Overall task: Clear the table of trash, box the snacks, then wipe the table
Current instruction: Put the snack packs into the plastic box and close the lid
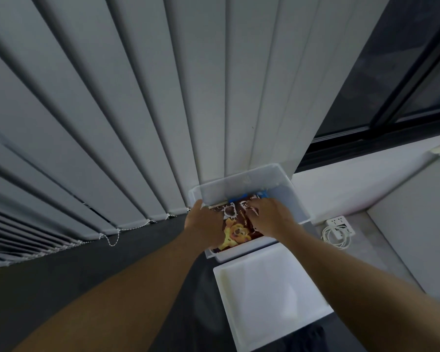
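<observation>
1. Both hands were down in the clear plastic box [239, 180]. The snack bag [236, 231], brown with a yellow cartoon bear, lay inside the box between them, its near end against the wall closest to the wrists.
2. The left hand [203, 224] was curled round the bag's left edge, fingertips hidden. The right hand [272, 217] had bent fingers on the bag's upper face; pinching or pressing could not be told.
3. Risk, judged: the bag appeared to span most of the box. Forcing it flat could crush the contents or split a seam.
4. Risk, judged: a blue pack [262, 194] sat just beyond the right fingertips. The bag might ride up on it and stand above the rim, so the white lid [269, 295] lying behind the wrists would not seat.
5. Risk, judged: the box looked light. A hard push might slide it into the vertical blinds [137, 123] just beyond the hands.
6. Surface: the box stood on a dark floor [87, 265], which ran left of the left hand. A paler grey strip right of the right hand carried a white power strip [339, 224] with coiled cable. No table was in view.
7. Room: dim. A dark-framed window [417, 85] stood above and right of the hands.
</observation>
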Tool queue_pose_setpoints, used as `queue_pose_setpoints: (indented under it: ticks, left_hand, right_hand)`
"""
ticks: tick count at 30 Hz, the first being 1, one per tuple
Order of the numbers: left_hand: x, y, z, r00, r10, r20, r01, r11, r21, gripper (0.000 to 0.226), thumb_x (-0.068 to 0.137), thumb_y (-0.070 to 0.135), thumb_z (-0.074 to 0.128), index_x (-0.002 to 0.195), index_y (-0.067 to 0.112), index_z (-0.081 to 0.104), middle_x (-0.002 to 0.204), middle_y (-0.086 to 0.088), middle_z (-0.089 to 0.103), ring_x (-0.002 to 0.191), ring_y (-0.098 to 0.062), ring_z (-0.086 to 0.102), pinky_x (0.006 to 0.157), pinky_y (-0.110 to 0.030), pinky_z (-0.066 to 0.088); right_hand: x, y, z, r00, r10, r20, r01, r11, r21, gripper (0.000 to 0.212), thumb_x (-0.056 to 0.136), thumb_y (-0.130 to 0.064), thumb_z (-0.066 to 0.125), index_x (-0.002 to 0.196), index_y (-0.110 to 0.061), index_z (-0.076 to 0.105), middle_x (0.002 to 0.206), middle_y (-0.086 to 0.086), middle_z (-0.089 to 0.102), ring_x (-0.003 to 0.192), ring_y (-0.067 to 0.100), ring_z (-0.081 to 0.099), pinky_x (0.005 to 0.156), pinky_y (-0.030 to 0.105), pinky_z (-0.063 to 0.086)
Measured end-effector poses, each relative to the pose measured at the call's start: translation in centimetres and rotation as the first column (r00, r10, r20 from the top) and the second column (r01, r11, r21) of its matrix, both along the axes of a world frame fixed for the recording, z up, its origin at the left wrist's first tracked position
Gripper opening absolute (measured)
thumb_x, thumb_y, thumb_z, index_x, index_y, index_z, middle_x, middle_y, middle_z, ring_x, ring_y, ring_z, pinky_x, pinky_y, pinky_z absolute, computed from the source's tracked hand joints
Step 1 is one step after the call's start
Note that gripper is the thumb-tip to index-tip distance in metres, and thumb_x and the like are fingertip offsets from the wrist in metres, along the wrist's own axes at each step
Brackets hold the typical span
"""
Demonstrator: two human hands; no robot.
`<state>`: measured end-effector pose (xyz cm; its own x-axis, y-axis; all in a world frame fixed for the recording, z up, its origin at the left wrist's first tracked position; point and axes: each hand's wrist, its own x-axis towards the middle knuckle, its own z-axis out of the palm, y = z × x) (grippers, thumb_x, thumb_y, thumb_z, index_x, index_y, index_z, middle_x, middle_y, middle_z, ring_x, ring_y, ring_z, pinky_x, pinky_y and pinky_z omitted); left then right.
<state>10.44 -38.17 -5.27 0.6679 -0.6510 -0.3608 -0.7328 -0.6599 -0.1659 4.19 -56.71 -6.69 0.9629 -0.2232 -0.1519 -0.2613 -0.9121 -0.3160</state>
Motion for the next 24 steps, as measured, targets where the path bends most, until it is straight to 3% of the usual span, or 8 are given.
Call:
queue_pose_setpoints:
  ticks: [4,10,17,21,24]
  left_hand:
    - [-0.8,1.5,1.4,0.999,0.036,0.01,-0.034,0.988,-0.151,0.047,0.097,0.045,0.039,0.131,0.018,0.058,0.134,-0.004,0.059,0.127,-0.024,0.049,0.117,-0.044,0.024]
    - [-3.8,3.6,3.9,0.998,0.059,-0.024,-0.064,0.927,-0.369,0.054,0.099,0.036,0.045,0.149,0.016,0.038,0.153,-0.005,0.042,0.14,-0.023,0.036,0.117,-0.037,0.024]
    - [-9.0,5.1,4.1,0.996,0.087,0.003,-0.071,0.829,-0.554,0.047,0.096,0.032,0.051,0.141,0.017,0.05,0.142,-0.003,0.055,0.13,-0.023,0.05,0.11,-0.038,0.039]
    - [-11.9,6.0,2.4,0.991,0.107,0.086,-0.034,0.796,-0.604,0.023,0.091,0.031,0.055,0.11,0.02,0.06,0.108,0.002,0.063,0.096,-0.02,0.058,0.081,-0.034,0.045]
    - [-14.1,6.5,0.4,0.991,0.136,-0.009,-0.112,0.779,-0.617,0.015,0.093,0.03,0.055,0.103,0.02,0.058,0.102,0.002,0.062,0.089,-0.016,0.056,0.077,-0.03,0.043]
  right_hand:
    - [-1.5,-0.1,0.5,0.969,0.015,0.247,-0.005,0.999,-0.042,0.03,0.1,-0.041,0.049,0.11,-0.024,0.071,0.1,-0.002,0.073,0.086,0.014,0.068,0.081,0.029,0.058]
    - [-4.9,0.3,1.7,0.937,0.024,0.348,-0.032,0.999,0.018,0.044,0.096,-0.051,0.043,0.12,-0.021,0.064,0.11,0.0,0.071,0.1,0.019,0.064,0.087,0.034,0.053]
    - [-10.1,0.6,1.6,0.935,-0.05,0.351,0.041,0.999,0.035,0.049,0.098,-0.047,0.052,0.14,-0.021,0.052,0.142,0.001,0.056,0.134,0.023,0.049,0.109,0.045,0.043]
    - [-13.2,0.4,0.3,0.907,-0.129,0.402,0.123,0.992,0.041,0.045,0.095,-0.041,0.059,0.132,-0.016,0.055,0.139,0.008,0.054,0.125,0.026,0.053,0.102,0.043,0.046]
    - [-15.4,0.2,-1.2,0.925,-0.156,0.346,0.153,0.988,0.035,0.045,0.092,-0.037,0.062,0.131,-0.016,0.055,0.139,0.009,0.052,0.127,0.028,0.05,0.101,0.048,0.047]
